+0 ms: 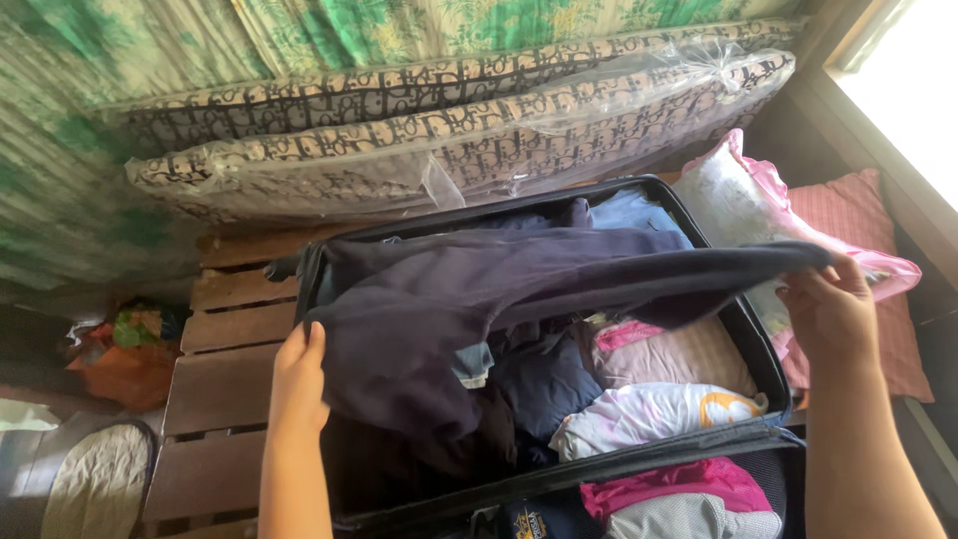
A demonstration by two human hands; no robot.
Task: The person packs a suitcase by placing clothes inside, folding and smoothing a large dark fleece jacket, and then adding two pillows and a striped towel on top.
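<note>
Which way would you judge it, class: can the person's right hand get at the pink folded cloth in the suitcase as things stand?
Probably not yet. The right hand grips one end of the dark garment, stretched across to the left hand. The pink folded cloth lies just below, uncovered, but the hand would have to let go first.

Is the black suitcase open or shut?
Open: the black fabric suitcase shows folded clothes inside, and both hands spread a dark purple garment over it.

left hand (299, 384): fingers up, gripping | right hand (830, 311): raised, pinching
</note>
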